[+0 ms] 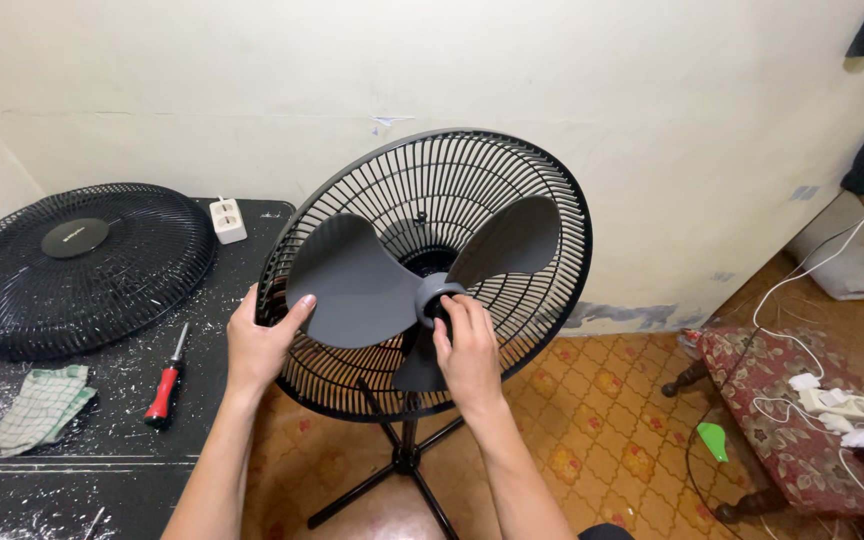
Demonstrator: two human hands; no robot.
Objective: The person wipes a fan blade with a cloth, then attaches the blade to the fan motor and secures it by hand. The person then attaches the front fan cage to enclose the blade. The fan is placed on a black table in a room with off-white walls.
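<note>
Your left hand grips the rear guard rim and a blade of the fan; your right hand pinches the hub. The front guard lies off on the table left of the fan, beside a screwdriver.

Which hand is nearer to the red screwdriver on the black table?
Left. The left hand grips the rear fan guard rim, just right of the red screwdriver; the right hand is farther, at the blade hub.
</note>
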